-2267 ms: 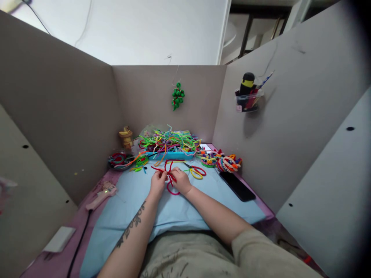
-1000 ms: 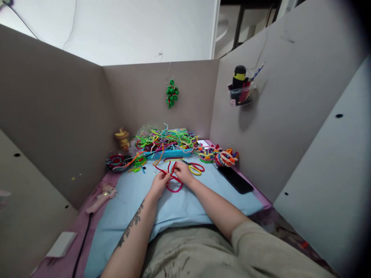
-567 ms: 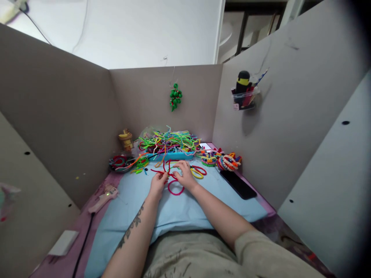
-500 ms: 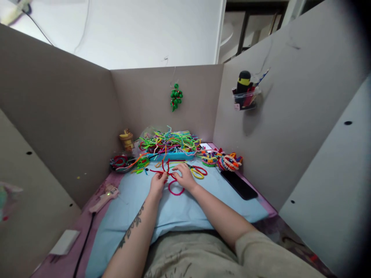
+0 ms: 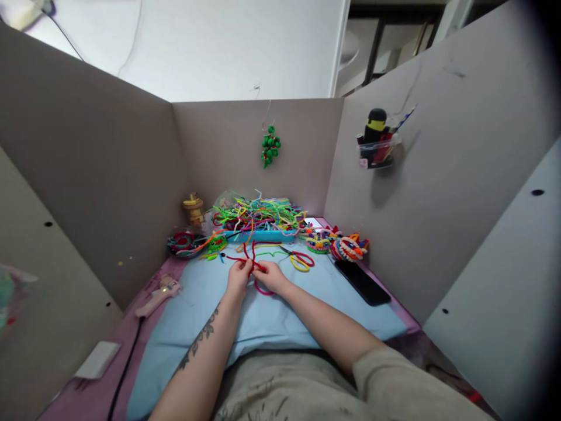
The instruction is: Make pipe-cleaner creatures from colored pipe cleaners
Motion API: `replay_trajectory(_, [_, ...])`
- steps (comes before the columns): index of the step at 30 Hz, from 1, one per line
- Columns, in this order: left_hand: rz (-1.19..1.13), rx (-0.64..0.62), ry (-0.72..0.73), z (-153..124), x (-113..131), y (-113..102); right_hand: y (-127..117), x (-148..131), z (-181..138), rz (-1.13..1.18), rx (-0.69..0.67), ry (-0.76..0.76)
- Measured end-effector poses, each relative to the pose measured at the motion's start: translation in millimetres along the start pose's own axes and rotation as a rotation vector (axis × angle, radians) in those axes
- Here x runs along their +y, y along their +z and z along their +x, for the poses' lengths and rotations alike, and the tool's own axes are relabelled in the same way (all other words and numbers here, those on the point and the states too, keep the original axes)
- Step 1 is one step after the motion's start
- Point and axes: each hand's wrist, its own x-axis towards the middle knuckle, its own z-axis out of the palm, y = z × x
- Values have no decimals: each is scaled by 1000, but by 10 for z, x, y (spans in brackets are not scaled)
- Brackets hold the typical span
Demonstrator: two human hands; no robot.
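Observation:
Red pipe cleaners (image 5: 246, 252) cross between my two hands, their loose ends fanning up and to the left. My left hand (image 5: 239, 277) pinches them near the crossing. Close beside it, my right hand (image 5: 272, 277) has its fingers closed on a red strand. A curved red loop (image 5: 263, 290) hangs below the fingers, partly hidden by my right hand. Just beyond lie a green pipe cleaner (image 5: 270, 254) and scissors (image 5: 301, 261) with red and yellow handles.
A blue tray (image 5: 280, 236) heaped with colourful pipe cleaners stands at the back. Braided crafts (image 5: 348, 248) and a black phone (image 5: 363, 283) lie to the right. On the left are a pink glue gun (image 5: 158, 297), its cord and a white box (image 5: 97, 360). Grey panels surround the desk.
My right hand has moved down and left, close to my left hand, and closed on a red strand. It covers more of the red loop. The view has shifted slightly.

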Motion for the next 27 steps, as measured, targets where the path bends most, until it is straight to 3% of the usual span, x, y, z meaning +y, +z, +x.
replay_trajectory(4, [44, -11, 30, 11, 11, -22, -19, -5, -10, 23, 11, 8])
replay_trajectory(8, [66, -30, 56, 7, 41, -27, -89, -23, 35, 321, 28, 155])
replay_trajectory(13, [177, -222, 57, -68, 73, 21, -233, -25, 127, 670, 161, 410])
replay_trajectory(17, [316, -334, 59, -127, 66, 52, -371, -2, 156, 641, 151, 445])
replay_trajectory(21, [348, -421, 57, -145, 51, 51, -425, 18, 142, 514, 157, 340])
replay_trajectory(27, [398, -386, 86, -149, 24, 39, -572, -25, 159, 478, 115, 289])
